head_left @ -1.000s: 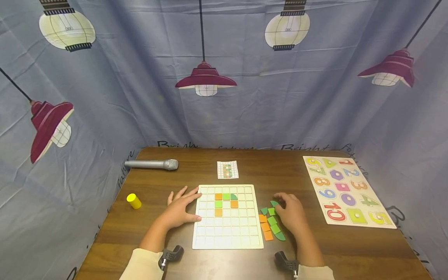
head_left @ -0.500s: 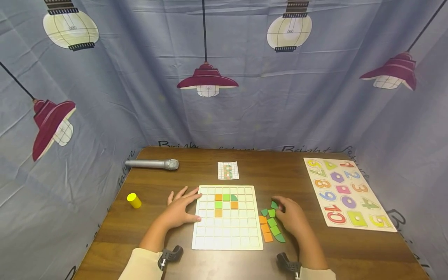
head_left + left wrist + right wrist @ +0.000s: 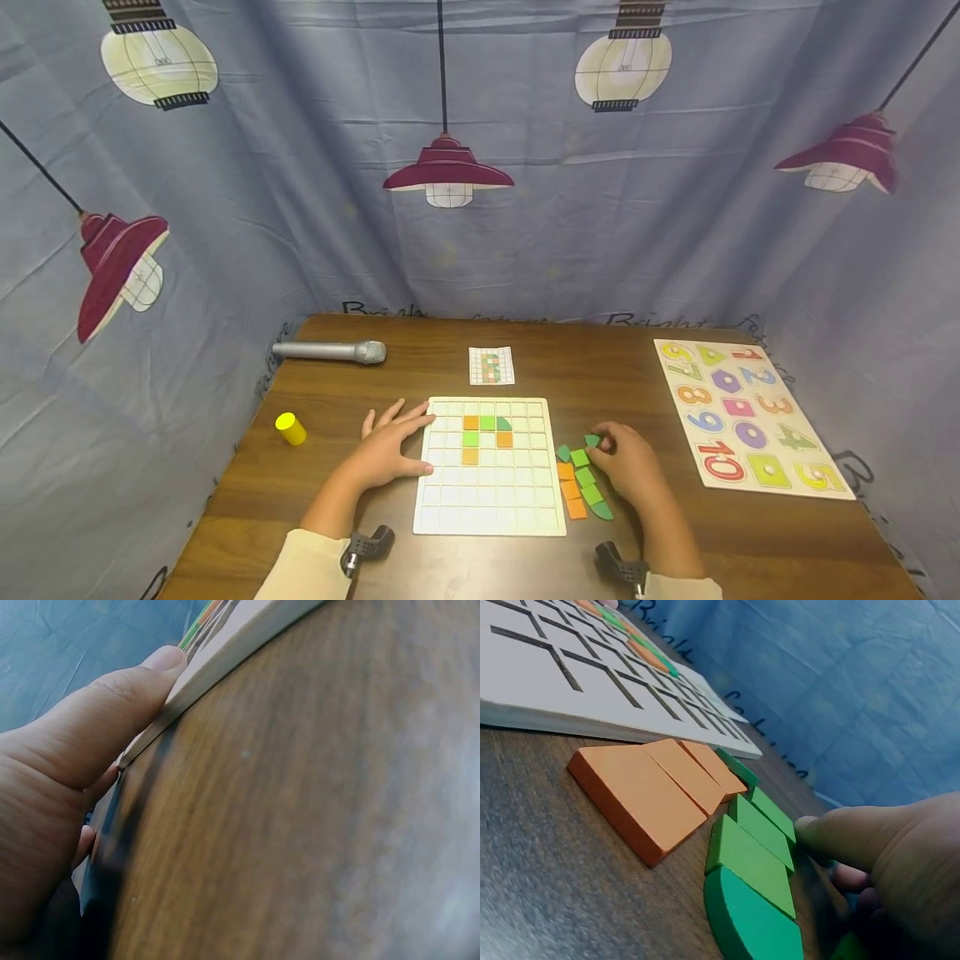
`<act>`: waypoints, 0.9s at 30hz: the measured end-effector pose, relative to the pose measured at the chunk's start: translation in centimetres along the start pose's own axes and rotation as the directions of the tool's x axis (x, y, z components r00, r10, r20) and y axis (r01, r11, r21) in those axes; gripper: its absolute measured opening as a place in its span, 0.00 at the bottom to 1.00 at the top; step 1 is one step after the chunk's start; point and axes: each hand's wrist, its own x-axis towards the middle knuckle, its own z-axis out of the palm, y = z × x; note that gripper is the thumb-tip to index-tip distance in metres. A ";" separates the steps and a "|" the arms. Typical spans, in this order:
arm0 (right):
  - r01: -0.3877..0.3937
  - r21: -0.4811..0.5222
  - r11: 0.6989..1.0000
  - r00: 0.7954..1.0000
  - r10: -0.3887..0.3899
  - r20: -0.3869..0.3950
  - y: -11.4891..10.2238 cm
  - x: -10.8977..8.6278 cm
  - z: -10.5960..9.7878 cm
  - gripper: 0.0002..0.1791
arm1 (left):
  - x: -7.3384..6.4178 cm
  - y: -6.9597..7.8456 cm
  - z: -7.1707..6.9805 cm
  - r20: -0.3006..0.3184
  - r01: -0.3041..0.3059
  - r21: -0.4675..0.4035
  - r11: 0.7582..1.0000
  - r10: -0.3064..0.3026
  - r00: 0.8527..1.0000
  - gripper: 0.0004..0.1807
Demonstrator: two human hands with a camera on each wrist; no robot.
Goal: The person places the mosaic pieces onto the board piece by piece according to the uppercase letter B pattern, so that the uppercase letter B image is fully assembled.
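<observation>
Versus 0.5 s ago: the dark green piece [image 3: 592,440] at the right fingertips is turned differently, and the right hand [image 3: 628,458] sits slightly nearer the person. Right fingers curled, thumb and index pinching that piece at the far end of the loose group; the right wrist view hides the contact. Left hand [image 3: 390,452] unchanged: fingers spread, thumb and index touching the left edge of the grid board [image 3: 487,504]. Set tiles [image 3: 487,423] unchanged, count six: three orange, two light green, one dark green quarter-round, all in the board's upper half. Edges: the loose orange tiles [image 3: 570,489] lie just beside the board's right edge; bare wood between right hand and number board [image 3: 772,467], also between grid board and small card [image 3: 491,367]. Loose counts: orange, three; light green tiles [image 3: 586,476], three; dark green, three including the pinched one. Singles at far left: one microphone [image 3: 330,352], one yellow cylinder [image 3: 291,428], well apart from the left hand.
</observation>
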 end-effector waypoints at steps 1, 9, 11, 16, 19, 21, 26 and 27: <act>-0.005 0.002 1.000 1.000 0.005 -0.007 0.1 0.0 0.0 0.21 | 0.0 0.0 0.1 0.002 0.000 0.001 1.000 0.000 1.000 0.49; 0.007 0.001 1.000 1.000 -0.007 -0.017 0.2 -0.4 -0.2 0.20 | 0.3 0.0 0.3 -0.011 -0.001 0.004 1.000 0.001 1.000 0.49; 0.000 0.004 1.000 1.000 0.000 -0.018 0.0 -0.5 -0.2 0.20 | 0.3 0.0 0.3 -0.008 0.003 0.009 1.000 -0.003 1.000 0.49; 0.000 0.006 1.000 0.999 0.000 -0.045 -0.7 -0.5 0.0 0.19 | 0.2 -0.1 0.2 -0.001 0.015 0.009 1.000 -0.015 1.000 0.50; 0.019 0.017 1.000 0.998 -0.018 -0.067 -1.5 -0.6 0.3 0.18 | 0.1 -0.1 0.1 -0.003 0.020 0.002 1.000 -0.020 1.000 0.50; 0.030 0.045 0.999 0.997 -0.027 -0.073 -2.2 -0.7 0.4 0.18 | 0.1 -0.1 0.0 -0.005 0.017 -0.001 1.000 -0.017 1.000 0.50; 0.099 0.077 0.992 0.993 -0.093 -0.078 -4.7 -1.5 1.4 0.19 | 0.2 -0.2 0.1 -0.002 0.007 0.008 1.000 -0.007 1.000 0.50; 0.114 0.080 0.990 0.991 -0.108 -0.075 -5.3 -1.7 1.7 0.19 | 0.2 -0.2 0.1 -0.001 0.007 0.010 1.000 -0.007 1.000 0.50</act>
